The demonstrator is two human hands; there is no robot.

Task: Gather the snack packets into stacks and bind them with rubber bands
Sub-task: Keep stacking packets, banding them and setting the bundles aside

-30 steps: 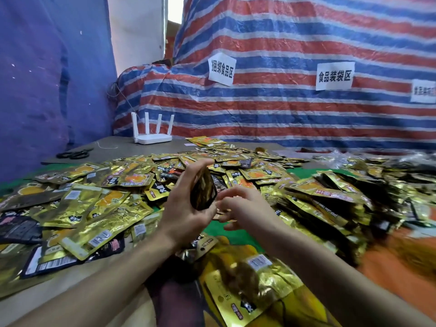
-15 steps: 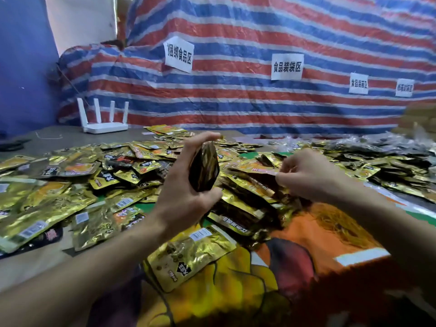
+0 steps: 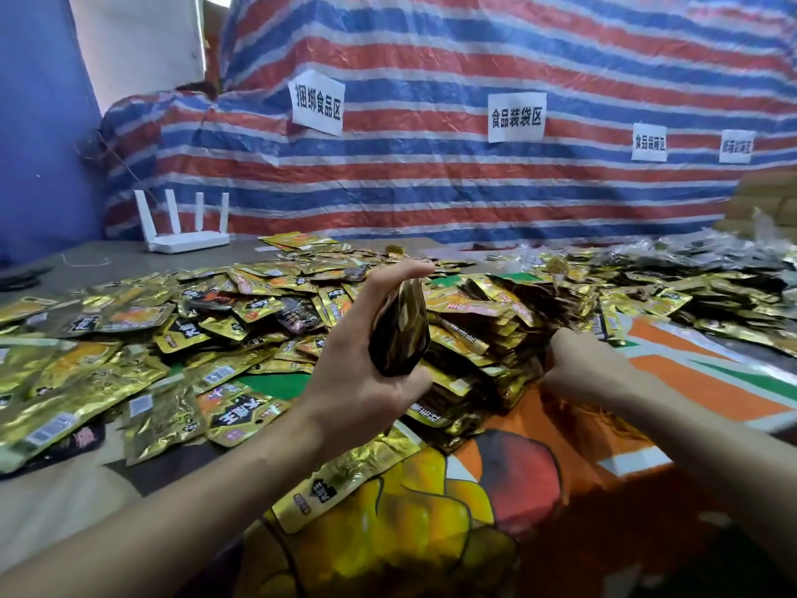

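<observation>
Gripping the upright stack (image 3: 401,330), the left hand (image 3: 358,373) hovers just left of the heap (image 3: 487,321), where the right hand (image 3: 580,366) burrows, fingers buried, hold unclear.

A white four-antenna router (image 3: 185,235) stands at the far left corner of the grey worktop (image 3: 129,261), before a red, white and blue striped tarpaulin (image 3: 431,174) bearing four paper signs (image 3: 318,103); cardboard boxes (image 3: 763,200) far right.
</observation>
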